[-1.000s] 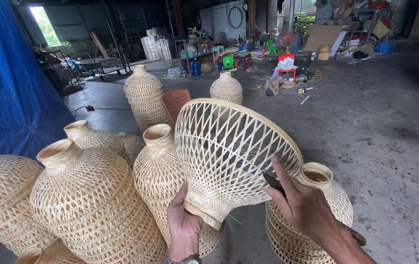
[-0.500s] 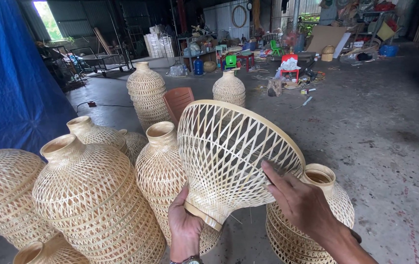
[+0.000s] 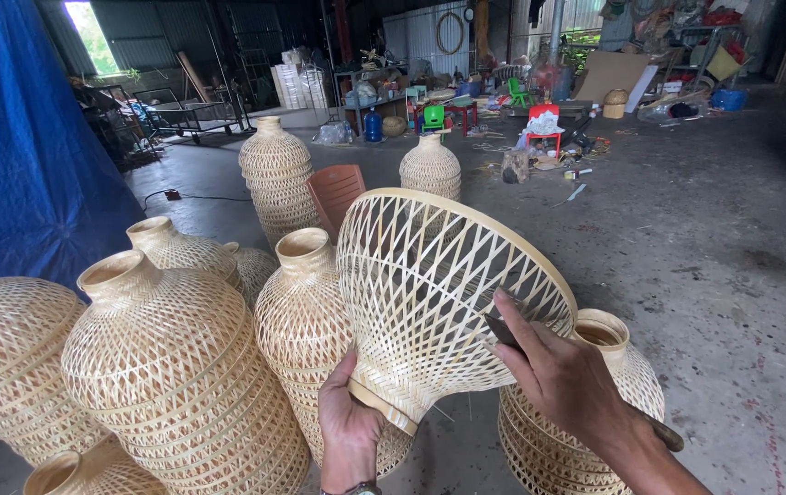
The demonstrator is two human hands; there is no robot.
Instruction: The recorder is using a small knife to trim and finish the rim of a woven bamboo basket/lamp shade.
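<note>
I hold a funnel-shaped, open-lattice bamboo basket tilted on its side, wide rim up and to the right. My left hand grips its narrow neck from below. My right hand lies against the lattice near the rim, fingers closed over a dark tool. The tool's brown end sticks out behind my wrist. Both hands touch the basket.
Several finished woven bamboo vases stand around me: a large one at left, one behind the basket, one under my right arm, and a tall one farther back. A blue tarp hangs at left. Clutter and small chairs line the far concrete floor.
The basket has stayed in both hands and turned only slightly. My right hand has slid a little along the lattice near the rim.
</note>
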